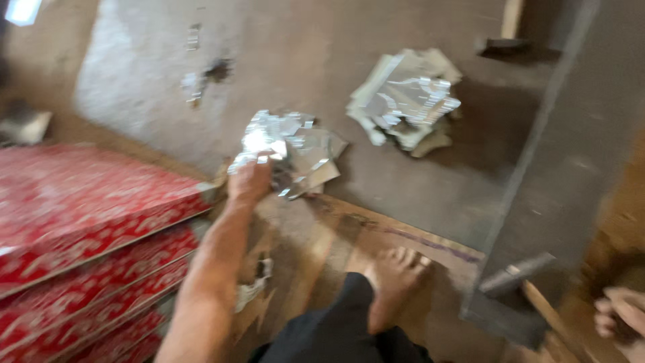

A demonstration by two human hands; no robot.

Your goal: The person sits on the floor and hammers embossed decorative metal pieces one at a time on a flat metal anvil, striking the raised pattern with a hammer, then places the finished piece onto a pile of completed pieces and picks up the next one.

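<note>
Left hand (250, 180) out w/ clenched grip on foil sheets (285, 151), prob. to lift them; right hand (621, 316) at edge, grip can't tell.

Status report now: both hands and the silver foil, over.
Left hand grips silver foil pile. Right hand near hammer, grip unclear. Second foil pile beyond.

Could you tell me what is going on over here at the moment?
A person sitting on the floor reaches their left hand forward to a stack of shiny silver sheets, fingers on its near edge. A second stack lies further off on the grey floor. Red patterned stacks sit to the left. A bare foot rests on a wooden board, a hammer lies beside it, and the right hand shows at the frame edge, its grip unclear.
</note>
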